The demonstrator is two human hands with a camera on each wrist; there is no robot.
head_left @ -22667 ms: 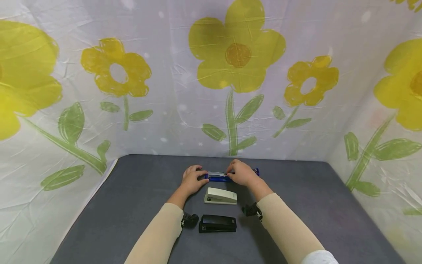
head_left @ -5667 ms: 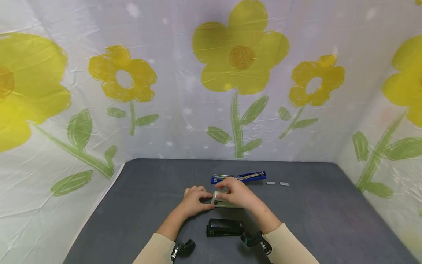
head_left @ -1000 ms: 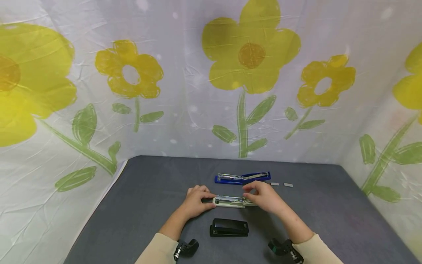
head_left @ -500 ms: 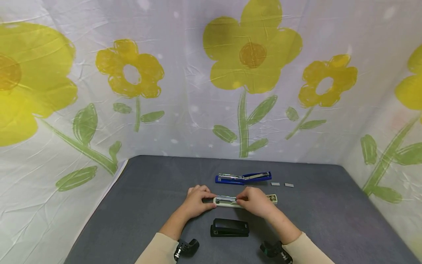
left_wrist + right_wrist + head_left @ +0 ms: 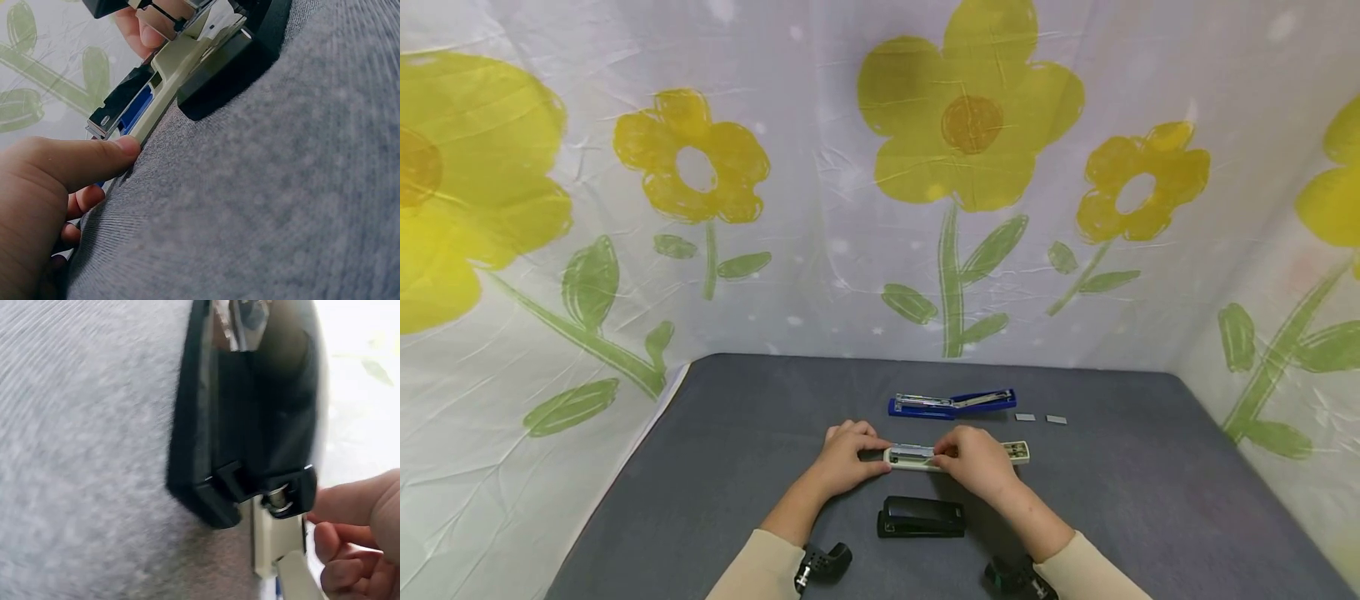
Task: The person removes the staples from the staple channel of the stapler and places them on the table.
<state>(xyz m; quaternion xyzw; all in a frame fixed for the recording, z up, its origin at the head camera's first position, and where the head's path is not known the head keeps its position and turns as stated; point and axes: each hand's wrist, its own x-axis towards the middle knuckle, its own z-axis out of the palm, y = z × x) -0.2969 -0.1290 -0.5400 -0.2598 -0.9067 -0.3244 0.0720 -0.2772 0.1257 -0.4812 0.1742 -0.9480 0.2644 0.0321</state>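
The cream stapler [image 5: 1017,452] lies opened out flat in the middle of the table, its metal staple channel bare. My left hand [image 5: 846,456] grips its left end between thumb and fingers; the thumb [image 5: 119,153] shows pressed to its side in the left wrist view. My right hand [image 5: 976,460] has curled thumb and forefinger pinching at the middle of the channel. Whether a staple strip is between those fingertips is hidden. A closed black stapler [image 5: 921,517] lies nearer me and blocks much of the right wrist view.
Behind the cream stapler lies an opened blue stapler [image 5: 983,402]. Two small grey staple strips [image 5: 1025,417] sit to its right. The grey cloth-covered table [image 5: 760,400] ends at a flower-printed curtain [image 5: 820,292].
Earlier both hands were at the blue stapler, then at the closed cream one. Its cover now lies folded out to the right. In the last second my right hand moved left onto the channel.
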